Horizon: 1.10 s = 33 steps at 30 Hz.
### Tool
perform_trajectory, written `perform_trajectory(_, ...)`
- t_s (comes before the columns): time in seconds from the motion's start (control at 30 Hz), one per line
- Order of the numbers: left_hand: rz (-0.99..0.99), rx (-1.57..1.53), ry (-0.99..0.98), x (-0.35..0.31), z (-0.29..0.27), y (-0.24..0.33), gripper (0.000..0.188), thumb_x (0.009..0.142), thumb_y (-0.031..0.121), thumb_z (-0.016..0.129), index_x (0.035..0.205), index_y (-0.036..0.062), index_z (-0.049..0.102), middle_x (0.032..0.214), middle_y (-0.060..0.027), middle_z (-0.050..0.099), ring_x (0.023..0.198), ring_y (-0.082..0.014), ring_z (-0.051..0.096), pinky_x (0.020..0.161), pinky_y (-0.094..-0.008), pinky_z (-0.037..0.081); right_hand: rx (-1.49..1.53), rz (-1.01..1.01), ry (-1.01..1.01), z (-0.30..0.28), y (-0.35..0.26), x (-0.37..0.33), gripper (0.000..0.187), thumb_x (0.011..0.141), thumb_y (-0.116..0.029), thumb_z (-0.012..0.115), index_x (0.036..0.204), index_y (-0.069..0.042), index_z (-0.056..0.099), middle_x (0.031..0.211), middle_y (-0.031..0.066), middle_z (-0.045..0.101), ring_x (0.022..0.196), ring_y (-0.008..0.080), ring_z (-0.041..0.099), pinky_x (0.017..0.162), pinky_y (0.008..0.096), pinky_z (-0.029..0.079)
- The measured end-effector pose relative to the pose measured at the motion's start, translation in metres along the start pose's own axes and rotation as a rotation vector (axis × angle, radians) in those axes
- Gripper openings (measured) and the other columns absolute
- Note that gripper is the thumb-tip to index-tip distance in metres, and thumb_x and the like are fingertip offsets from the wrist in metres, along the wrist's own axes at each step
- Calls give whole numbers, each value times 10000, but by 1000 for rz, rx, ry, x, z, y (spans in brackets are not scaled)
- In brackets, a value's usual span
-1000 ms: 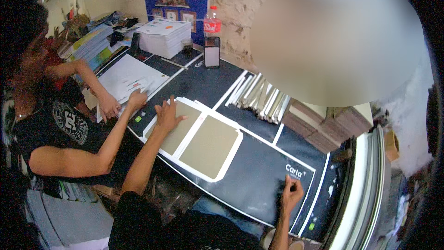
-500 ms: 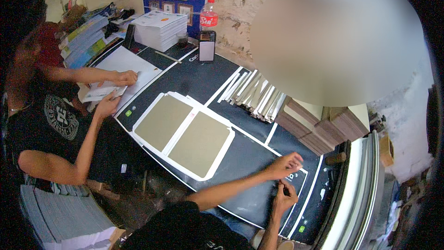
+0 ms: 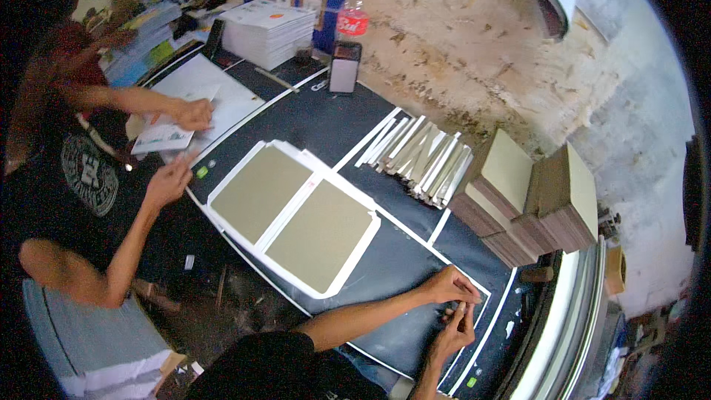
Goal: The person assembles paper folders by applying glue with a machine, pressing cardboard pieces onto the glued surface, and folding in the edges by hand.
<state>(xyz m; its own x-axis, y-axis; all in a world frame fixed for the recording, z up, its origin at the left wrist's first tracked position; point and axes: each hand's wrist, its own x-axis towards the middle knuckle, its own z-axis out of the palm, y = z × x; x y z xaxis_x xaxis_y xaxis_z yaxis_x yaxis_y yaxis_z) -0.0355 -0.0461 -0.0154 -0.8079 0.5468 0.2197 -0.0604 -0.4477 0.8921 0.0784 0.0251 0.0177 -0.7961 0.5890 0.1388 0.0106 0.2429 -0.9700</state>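
Both hands meet at the near right end of the black mat [image 3: 333, 126]: left hand [image 3: 448, 287] and right hand [image 3: 453, 332] pinch, fingers narrow, at something too small to identify. It could slip free there, since the grip is only fingertips. The board cover [image 3: 296, 215] lies left of them, apart.

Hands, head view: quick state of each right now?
Left hand: fingers curled, pinching something too small to identify.
Right hand: fingertips meeting the left; contents cannot be told.

Head camera looks steeply down on the worktable [image 3: 326, 122].
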Motion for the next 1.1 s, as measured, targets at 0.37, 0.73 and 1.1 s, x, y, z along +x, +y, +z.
perform_trajectory(0.37, 36, -15, 215, 6, -14, 2, 283, 736, 190, 928, 870, -10, 779, 829, -87, 765, 735, -120, 707, 694, -258, 575, -288, -304, -158, 2, 36, 13, 590, 1023, -143, 613, 1531, 40, 377, 1273, 174, 651, 1077, 225, 624, 954, 337, 483)
perform_trajectory(0.73, 20, -122, 308, 6, -18, 6, 320, 687, 215, 966, 778, 8, 740, 767, -69, 741, 648, -115, 689, 594, -257, 578, -757, -445, -307, 8, 36, 15, 787, 1032, -215, 562, 1626, -31, 79, 1455, 345, 456, 1304, 463, 485, 1094, 518, 378)
perform_trajectory(1.1, 100, -142, 279, 11, -14, 2, 319, 836, 284, 859, 892, -16, 763, 784, -89, 738, 680, -150, 700, 637, -299, 593, -701, -470, -347, 12, 41, 23, 828, 1031, -256, 561, 1623, -15, 33, 1524, 300, 425, 1327, 458, 456, 1090, 536, 333)
